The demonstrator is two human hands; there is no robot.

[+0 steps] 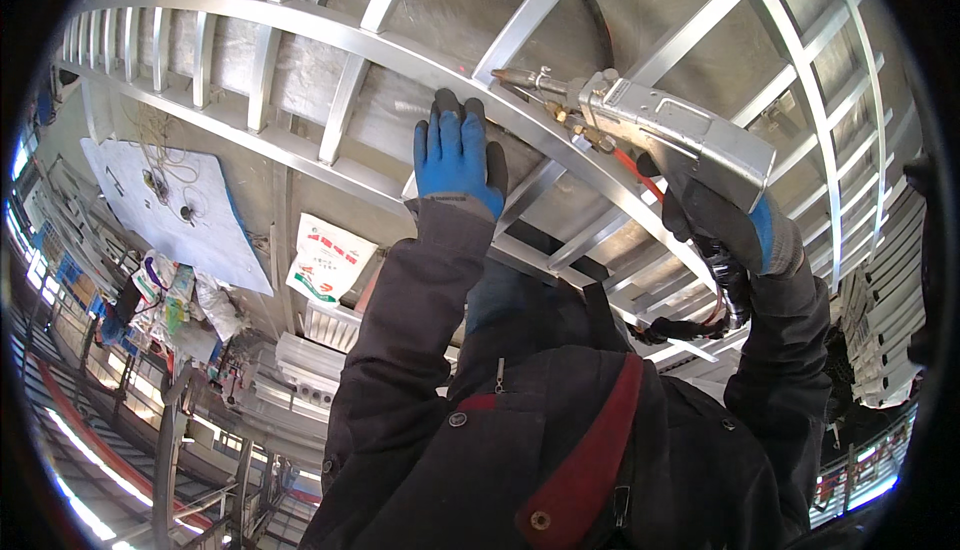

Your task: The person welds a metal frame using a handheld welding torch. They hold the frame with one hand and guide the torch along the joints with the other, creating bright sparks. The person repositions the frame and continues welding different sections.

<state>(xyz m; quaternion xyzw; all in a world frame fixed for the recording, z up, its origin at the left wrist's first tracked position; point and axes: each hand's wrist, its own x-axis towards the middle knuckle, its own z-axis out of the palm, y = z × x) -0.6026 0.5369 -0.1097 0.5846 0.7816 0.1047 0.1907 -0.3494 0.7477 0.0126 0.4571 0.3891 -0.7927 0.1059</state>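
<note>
My right hand (708,212), in a dark and blue glove, is wrapped round the handle of a silver welding gun (680,125). The gun has a boxy metal body, brass fittings and a red hose (640,174). Its narrow nozzle (515,78) points left, with the tip at the joint between a crossbar (535,12) and the long aluminium rail (385,48). I cannot tell whether the tip touches the metal. My left hand (455,155), in a blue glove with dark fingertips, lies flat with fingers stretched out, reaching over the framework just left of the nozzle.
The ladder-like aluminium framework spans the view over a grey metal surface. At the left lies a pale blue-white sheet (190,210) with thin wire on it. A white printed bag (330,258) sits below the frame. Dark cable (690,330) hangs beside my right forearm.
</note>
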